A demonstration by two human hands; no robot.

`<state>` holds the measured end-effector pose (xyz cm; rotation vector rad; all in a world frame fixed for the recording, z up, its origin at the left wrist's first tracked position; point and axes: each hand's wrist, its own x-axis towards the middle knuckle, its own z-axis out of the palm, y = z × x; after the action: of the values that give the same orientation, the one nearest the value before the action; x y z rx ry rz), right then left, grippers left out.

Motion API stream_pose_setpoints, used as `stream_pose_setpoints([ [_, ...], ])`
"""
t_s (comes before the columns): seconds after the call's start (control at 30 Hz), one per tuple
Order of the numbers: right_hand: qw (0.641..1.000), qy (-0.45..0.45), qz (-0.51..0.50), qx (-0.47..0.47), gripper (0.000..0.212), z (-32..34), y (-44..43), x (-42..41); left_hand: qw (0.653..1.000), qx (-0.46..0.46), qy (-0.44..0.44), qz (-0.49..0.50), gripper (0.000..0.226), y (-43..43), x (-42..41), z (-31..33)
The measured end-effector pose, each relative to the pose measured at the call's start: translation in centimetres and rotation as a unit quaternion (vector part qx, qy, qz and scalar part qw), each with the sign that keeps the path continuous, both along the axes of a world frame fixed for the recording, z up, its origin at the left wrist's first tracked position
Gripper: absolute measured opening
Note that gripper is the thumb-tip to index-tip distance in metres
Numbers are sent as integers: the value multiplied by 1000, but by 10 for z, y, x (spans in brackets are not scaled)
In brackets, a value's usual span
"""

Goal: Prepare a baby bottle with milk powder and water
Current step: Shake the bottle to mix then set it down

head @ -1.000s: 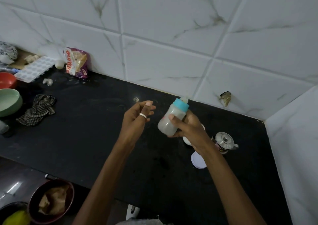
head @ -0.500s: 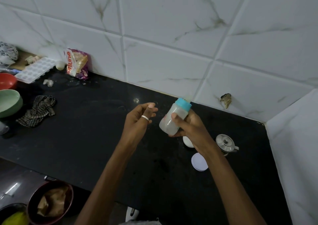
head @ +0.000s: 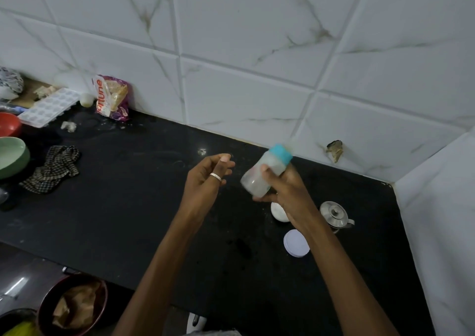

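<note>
My right hand (head: 285,189) grips a small baby bottle (head: 259,175) with a blue collar, held above the black counter (head: 128,207) and tilted with its top up to the right. Milky white liquid fills the bottle, which looks motion-blurred. My left hand (head: 205,179), with a ring on one finger, hovers just left of the bottle, fingers loosely curled and holding nothing. A small white container (head: 277,211) sits on the counter partly behind my right wrist, and a round white lid (head: 297,243) lies flat near it. A steel lidded pot (head: 335,216) stands to the right.
On the left are a checked cloth (head: 51,170), a green bowl (head: 11,157), a red bowl (head: 9,123), an ice tray (head: 48,107) and a snack packet (head: 110,98). A dark bowl (head: 72,305) sits below the counter's front edge. Tiled walls close the back and right.
The bottle in my right hand has tipped further to the right and blurred with motion. My left hand has stayed beside it, barely shifting.
</note>
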<state>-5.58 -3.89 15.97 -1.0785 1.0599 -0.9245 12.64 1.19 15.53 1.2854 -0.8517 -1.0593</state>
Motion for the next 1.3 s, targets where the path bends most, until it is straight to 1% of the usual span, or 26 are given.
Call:
stream_pose_setpoints([
  [0.03,999,19,29,-1,38,-2,0,-2,1000,-1,-1,-5,21,0,0,0],
  [0.07,999,24,31,-2,41,-1,0,-3,1000,-2,-2,-8,21,0,0,0],
  [0.13,999,-23,-24,3,55,2,-1,0,1000,-4,2,-3,18,0,-1,0],
  [0.17,998,-43,-51,9,58,2,-2,1,1000,-4,3,0,17,0,-1,0],
  [0.23,999,-24,-45,8,46,4,-3,2,1000,-2,0,1,18,0,-1,0],
  [0.3,1000,22,10,-9,41,2,-3,-2,1000,-2,-4,-2,20,0,-1,0],
  [0.33,1000,22,12,-10,43,3,-4,-4,1000,-2,-4,-3,20,0,-1,0],
  [0.43,997,-37,-63,2,57,8,-7,-2,1000,-3,-1,1,21,0,-3,0],
  [0.47,997,-33,-66,5,53,9,-7,-1,1000,-1,-1,2,22,0,-3,0],
  [0.53,1000,22,-8,-5,35,10,-6,-3,1000,0,-2,-2,22,0,-3,0],
  [0.57,999,37,21,-7,30,7,-6,-5,1000,1,-2,-6,23,0,-4,0],
  [0.6,999,33,25,-3,29,7,-7,-7,1000,1,-1,-8,23,-1,-4,0],
  [0.7,997,-42,-65,14,36,7,-10,-6,1000,-2,4,-2,22,-1,-4,1],
  [0.73,996,-45,-73,15,38,7,-10,-5,1000,-1,3,0,21,-1,-4,0],
  [0.77,998,-28,-57,11,37,8,-8,-4,1000,-1,2,-2,21,-1,-4,0],
  [0.83,999,30,21,-4,34,5,-7,-7,1000,-1,0,-9,21,-1,-3,0],
  [0.87,999,36,36,-3,35,4,-6,-9,1000,0,0,-13,21,0,-3,0],
  [0.9,999,23,26,-4,37,5,-7,-9,1000,1,0,-13,20,0,-3,0],
  [0.97,998,-47,-45,7,48,6,-8,-7,1000,0,3,-5,19,-1,-4,1],
  [1.0,996,-65,-64,12,51,7,-8,-5,1000,0,3,0,18,-1,-4,1],
  [1.03,997,-56,-60,11,47,7,-7,-5,1000,1,3,3,18,-1,-4,1],
  [1.1,1000,4,7,-4,34,5,-5,-8,1000,4,0,-2,18,-1,-4,1],
  [1.13,999,15,30,-3,34,3,-5,-10,1000,5,-1,-6,18,-1,-4,2],
  [1.17,1000,9,28,-3,37,3,-6,-11,1000,4,0,-9,19,0,-4,2],
  [1.27,996,-67,-51,17,54,3,-8,-8,1000,4,1,-4,19,-1,-6,3],
  [1.3,997,-59,-49,22,52,3,-7,-7,1000,3,1,-5,19,0,-6,3],
])
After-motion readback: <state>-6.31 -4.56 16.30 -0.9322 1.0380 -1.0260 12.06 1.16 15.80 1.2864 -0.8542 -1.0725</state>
